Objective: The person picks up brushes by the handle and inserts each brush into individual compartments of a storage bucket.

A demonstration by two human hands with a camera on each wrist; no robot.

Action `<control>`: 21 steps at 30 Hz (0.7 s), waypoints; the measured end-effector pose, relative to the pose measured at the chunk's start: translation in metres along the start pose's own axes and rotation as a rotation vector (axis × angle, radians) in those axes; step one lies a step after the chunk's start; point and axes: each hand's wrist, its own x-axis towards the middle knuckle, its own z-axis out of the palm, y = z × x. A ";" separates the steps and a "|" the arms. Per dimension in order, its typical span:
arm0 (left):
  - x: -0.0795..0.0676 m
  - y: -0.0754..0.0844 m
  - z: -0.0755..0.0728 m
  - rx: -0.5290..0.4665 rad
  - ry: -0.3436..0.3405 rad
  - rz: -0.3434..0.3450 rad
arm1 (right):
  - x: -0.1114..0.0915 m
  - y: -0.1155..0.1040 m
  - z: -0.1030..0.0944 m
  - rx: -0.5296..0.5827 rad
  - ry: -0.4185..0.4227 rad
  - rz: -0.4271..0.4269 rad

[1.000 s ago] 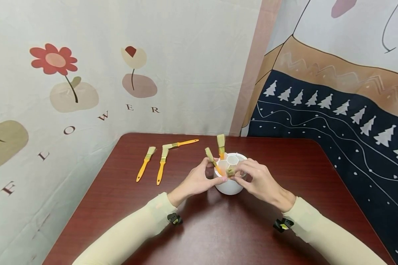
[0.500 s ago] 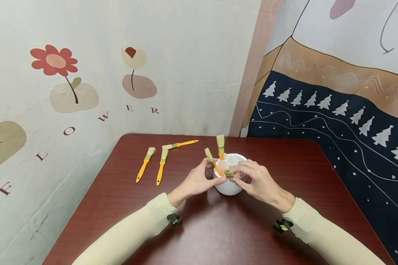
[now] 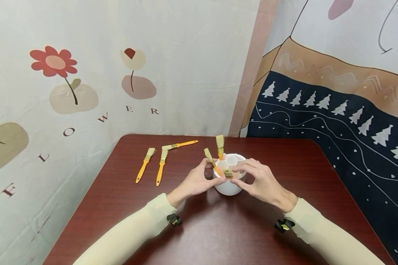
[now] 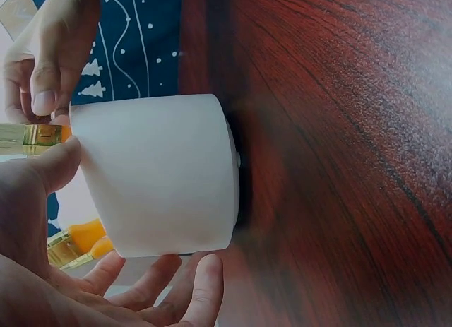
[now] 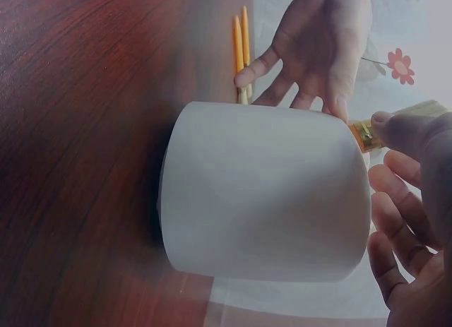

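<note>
My left hand (image 3: 197, 179) braces the white divided pot (image 3: 228, 189) on the table (image 3: 199, 232), thumb at the rim, fingers round the wall. My right hand (image 3: 260, 181) seems to pinch the front paintbrush (image 3: 228, 173) near its metal collar, bristles up, though my fingers partly hide the contact. For a tidy fit, I'd guide the handle gently past the dividers, without knocking the tilted paintbrush (image 3: 209, 157) or the rear paintbrush (image 3: 220, 142).

The left sleeve (image 3: 126, 235), toward the desk's (image 3: 219, 239) left edge, and the right sleeve (image 3: 331, 232), toward its right edge, are long and pale cream. Small black gadgets (image 3: 174, 219) with yellow bits sit at both cuffs (image 3: 161, 210).
</note>
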 end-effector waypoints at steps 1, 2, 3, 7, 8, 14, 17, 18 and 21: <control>0.000 0.000 0.000 0.000 0.001 0.001 | 0.000 0.001 0.000 0.002 0.001 0.002; 0.000 0.000 0.000 0.000 0.002 0.002 | -0.001 0.001 -0.001 0.002 0.003 0.003; -0.001 0.000 0.000 0.002 0.004 0.003 | -0.001 0.002 -0.001 0.001 0.006 0.005; -0.001 0.000 0.001 0.003 0.007 0.003 | -0.002 0.005 -0.004 0.001 0.022 0.011; -0.001 0.000 0.001 0.002 0.008 0.001 | -0.002 0.005 -0.004 0.003 0.027 0.015; -0.001 0.000 0.001 0.003 0.005 -0.009 | -0.002 0.009 -0.009 0.015 0.035 0.058; -0.001 0.000 0.001 0.003 0.005 -0.012 | -0.002 0.011 -0.012 0.022 0.018 0.104; -0.001 0.000 0.001 0.001 0.006 -0.011 | -0.003 0.011 -0.014 0.023 0.010 0.122; -0.001 0.000 0.001 -0.001 0.008 -0.008 | -0.004 0.014 -0.016 0.025 -0.018 0.181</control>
